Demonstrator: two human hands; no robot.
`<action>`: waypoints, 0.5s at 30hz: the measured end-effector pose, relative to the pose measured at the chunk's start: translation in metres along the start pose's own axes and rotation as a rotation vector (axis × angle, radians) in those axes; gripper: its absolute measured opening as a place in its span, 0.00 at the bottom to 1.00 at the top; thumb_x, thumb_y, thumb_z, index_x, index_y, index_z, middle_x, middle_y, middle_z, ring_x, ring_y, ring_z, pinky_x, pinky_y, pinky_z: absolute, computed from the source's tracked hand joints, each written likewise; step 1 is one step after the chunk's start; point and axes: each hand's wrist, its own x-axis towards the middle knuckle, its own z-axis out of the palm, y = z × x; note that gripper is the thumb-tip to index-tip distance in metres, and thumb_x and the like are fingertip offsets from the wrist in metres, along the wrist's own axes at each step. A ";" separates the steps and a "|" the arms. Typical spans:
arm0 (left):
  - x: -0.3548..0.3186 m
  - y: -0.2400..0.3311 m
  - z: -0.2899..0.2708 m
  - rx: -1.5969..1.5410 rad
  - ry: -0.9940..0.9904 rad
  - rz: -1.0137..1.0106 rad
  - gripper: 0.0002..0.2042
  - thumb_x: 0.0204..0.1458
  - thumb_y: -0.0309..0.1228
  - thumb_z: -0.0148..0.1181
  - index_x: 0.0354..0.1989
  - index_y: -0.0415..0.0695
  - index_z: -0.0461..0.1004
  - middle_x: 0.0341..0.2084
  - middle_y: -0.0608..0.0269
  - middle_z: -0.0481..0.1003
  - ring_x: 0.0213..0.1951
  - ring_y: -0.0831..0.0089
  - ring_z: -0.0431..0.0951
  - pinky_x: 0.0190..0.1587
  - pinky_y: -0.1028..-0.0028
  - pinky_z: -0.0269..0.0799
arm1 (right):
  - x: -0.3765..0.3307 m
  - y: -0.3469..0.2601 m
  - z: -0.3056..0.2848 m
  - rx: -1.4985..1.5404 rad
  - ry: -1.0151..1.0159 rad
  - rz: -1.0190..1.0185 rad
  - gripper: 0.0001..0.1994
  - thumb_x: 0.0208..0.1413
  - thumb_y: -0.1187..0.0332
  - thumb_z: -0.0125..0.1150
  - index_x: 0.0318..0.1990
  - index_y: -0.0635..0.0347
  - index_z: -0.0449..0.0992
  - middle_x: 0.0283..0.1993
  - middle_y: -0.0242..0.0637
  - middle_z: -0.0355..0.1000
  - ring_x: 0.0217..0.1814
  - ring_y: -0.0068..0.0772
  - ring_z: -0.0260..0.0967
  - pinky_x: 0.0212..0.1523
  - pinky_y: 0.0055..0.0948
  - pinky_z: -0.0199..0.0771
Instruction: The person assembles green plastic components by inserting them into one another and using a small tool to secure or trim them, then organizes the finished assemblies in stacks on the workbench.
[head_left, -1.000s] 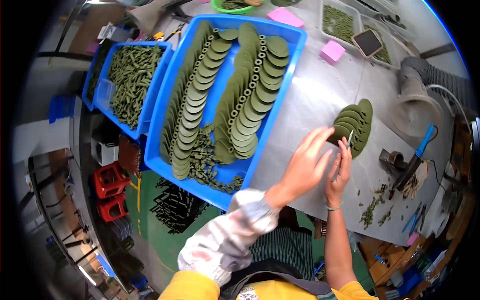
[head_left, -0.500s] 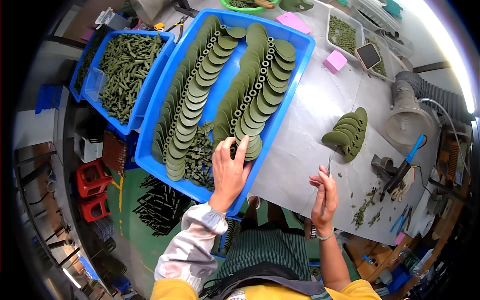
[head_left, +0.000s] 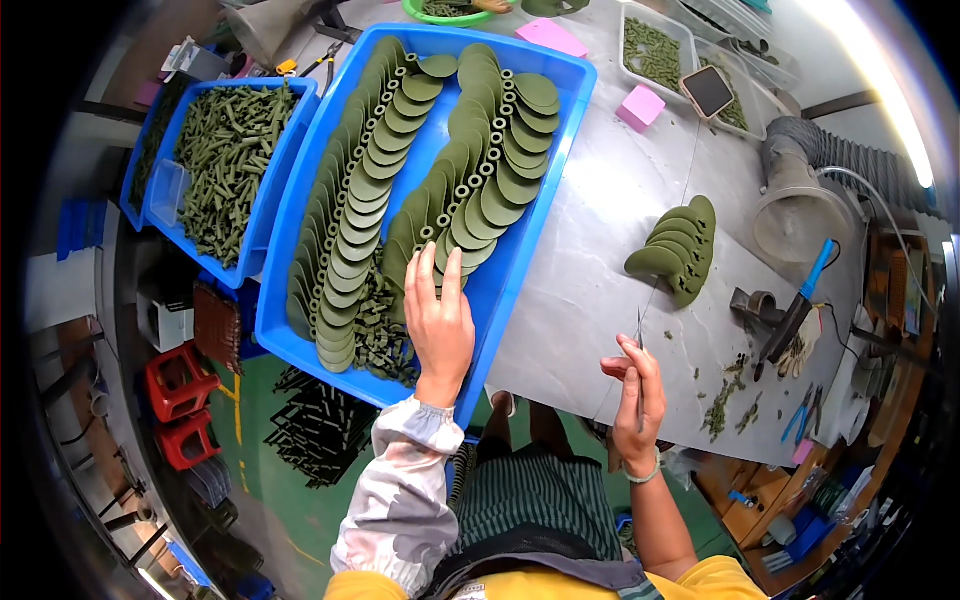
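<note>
My left hand [head_left: 440, 325] reaches into a large blue tray [head_left: 548, 205], fingers stretched out and slightly apart over the near end of the right-hand row of green disc-shaped parts [head_left: 497, 205]. Its fingertips rest at the discs; the thumb is mostly hidden. A second row of the same parts [head_left: 357, 222] runs along the tray's left side, with loose small green pieces [head_left: 380, 330] between the rows' near ends. My right hand [head_left: 637, 400] is closed around a thin, pointed metal tool [head_left: 640, 328], above the table's near edge. Beyond its tip lies a short nested stack of green parts [head_left: 677, 250].
Left of the tray, a blue bin [head_left: 275, 195] holds many small green pieces. At right are a blue-handled tool [head_left: 818, 268], a funnel-shaped hood [head_left: 800, 215], pliers [head_left: 797, 418] and green scraps [head_left: 722, 405]. A phone [head_left: 707, 92] lies near clear containers [head_left: 655, 50].
The whole view has shifted, so the scene sits further left. My left hand has moved slightly farther along the row, its fingers straighter. The right hand keeps its tool, a little farther from the stack.
</note>
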 end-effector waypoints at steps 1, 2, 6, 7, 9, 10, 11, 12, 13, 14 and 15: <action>0.001 0.000 0.002 -0.002 0.007 -0.025 0.28 0.49 0.17 0.61 0.63 0.42 0.72 0.62 0.50 0.68 0.65 0.48 0.65 0.64 0.55 0.66 | 0.000 -0.003 0.000 0.023 0.013 0.018 0.16 0.70 0.80 0.42 0.60 0.68 0.71 0.62 0.50 0.71 0.47 0.35 0.77 0.50 0.35 0.82; 0.002 0.002 0.003 -0.006 0.013 -0.050 0.28 0.50 0.17 0.60 0.63 0.42 0.71 0.62 0.50 0.68 0.66 0.48 0.64 0.65 0.54 0.65 | 0.000 -0.004 0.000 0.044 0.027 0.035 0.16 0.69 0.81 0.44 0.59 0.67 0.72 0.60 0.51 0.72 0.47 0.36 0.77 0.50 0.34 0.82; 0.005 -0.002 -0.003 0.082 -0.017 0.000 0.26 0.51 0.18 0.61 0.62 0.41 0.73 0.63 0.47 0.67 0.68 0.45 0.62 0.67 0.55 0.64 | -0.003 -0.008 -0.002 0.061 0.027 0.055 0.15 0.69 0.81 0.44 0.59 0.68 0.73 0.60 0.50 0.72 0.47 0.35 0.78 0.50 0.33 0.82; 0.005 -0.006 -0.008 0.004 -0.045 -0.003 0.25 0.53 0.19 0.61 0.62 0.41 0.73 0.63 0.46 0.67 0.69 0.44 0.61 0.68 0.55 0.63 | -0.004 -0.009 -0.001 0.077 0.029 0.060 0.15 0.69 0.81 0.44 0.59 0.68 0.73 0.60 0.50 0.72 0.47 0.34 0.78 0.50 0.33 0.82; 0.008 -0.012 -0.018 -0.073 -0.091 0.004 0.22 0.56 0.20 0.62 0.61 0.41 0.74 0.65 0.44 0.66 0.69 0.42 0.61 0.68 0.55 0.63 | -0.005 -0.009 -0.002 0.088 0.038 0.068 0.15 0.69 0.81 0.44 0.58 0.69 0.73 0.60 0.50 0.72 0.47 0.34 0.78 0.50 0.33 0.82; 0.008 -0.013 -0.025 -0.117 -0.091 -0.012 0.22 0.56 0.21 0.62 0.61 0.42 0.75 0.65 0.45 0.66 0.69 0.43 0.62 0.67 0.55 0.64 | -0.005 -0.009 -0.003 0.092 0.034 0.066 0.15 0.69 0.81 0.44 0.58 0.69 0.73 0.60 0.50 0.72 0.47 0.34 0.78 0.50 0.33 0.82; 0.009 -0.012 -0.035 -0.163 -0.093 -0.027 0.21 0.57 0.22 0.62 0.61 0.43 0.75 0.66 0.46 0.65 0.68 0.43 0.63 0.67 0.56 0.64 | -0.006 -0.008 -0.004 0.094 0.032 0.067 0.15 0.69 0.81 0.44 0.59 0.70 0.73 0.59 0.50 0.72 0.47 0.34 0.78 0.50 0.33 0.82; 0.008 -0.014 -0.046 -0.177 -0.125 -0.033 0.20 0.57 0.23 0.62 0.60 0.43 0.76 0.65 0.48 0.68 0.67 0.44 0.65 0.65 0.56 0.66 | -0.006 -0.009 -0.005 0.094 0.034 0.069 0.15 0.69 0.81 0.44 0.59 0.70 0.73 0.59 0.50 0.72 0.47 0.34 0.78 0.50 0.33 0.82; 0.008 -0.016 -0.058 -0.239 -0.156 -0.072 0.20 0.57 0.23 0.63 0.59 0.43 0.77 0.61 0.49 0.73 0.66 0.47 0.68 0.66 0.57 0.65 | -0.004 -0.011 -0.006 0.101 0.016 0.087 0.16 0.70 0.80 0.43 0.60 0.70 0.72 0.59 0.49 0.72 0.47 0.34 0.78 0.51 0.34 0.82; 0.007 -0.020 -0.072 -0.334 -0.185 -0.136 0.20 0.58 0.22 0.62 0.60 0.43 0.77 0.59 0.49 0.75 0.65 0.48 0.69 0.66 0.58 0.65 | -0.004 -0.014 -0.007 0.111 -0.004 0.104 0.16 0.71 0.79 0.43 0.62 0.70 0.71 0.60 0.49 0.72 0.48 0.34 0.77 0.51 0.34 0.81; 0.007 -0.025 -0.083 -0.434 -0.215 -0.200 0.20 0.58 0.22 0.62 0.60 0.43 0.77 0.57 0.49 0.77 0.65 0.50 0.71 0.66 0.59 0.65 | -0.005 -0.015 -0.008 0.110 -0.002 0.106 0.16 0.71 0.79 0.43 0.62 0.70 0.71 0.60 0.49 0.72 0.48 0.34 0.77 0.51 0.34 0.81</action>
